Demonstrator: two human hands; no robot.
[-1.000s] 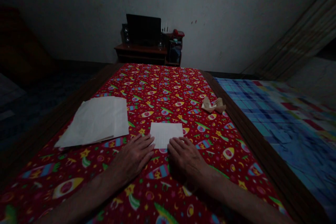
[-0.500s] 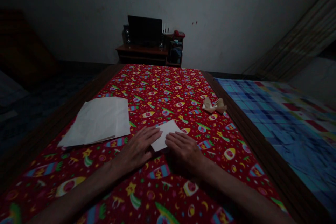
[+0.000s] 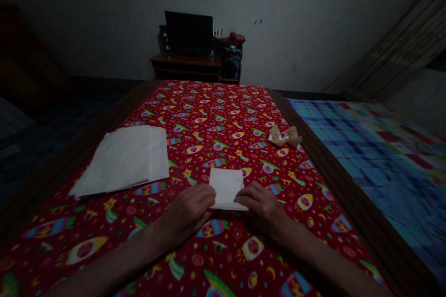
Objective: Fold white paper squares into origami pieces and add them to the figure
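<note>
White paper sheet point(image 3: 226, 190) squared btwn L hand point(image 3: 186, 211) & R hand point(image 3: 259, 209), fingers pressed together, flat on red printed cloth point(image 3: 223, 120), even pressure best.

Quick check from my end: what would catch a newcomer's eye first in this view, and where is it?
First, the bright red tablecloth with its rocket print, covering the table. Next, at the near edge, the left hand and right hand rest on either side of a small white paper. To the left lies a larger stack of white sheets, while a crumpled tan paper sits near the far right edge.
</note>
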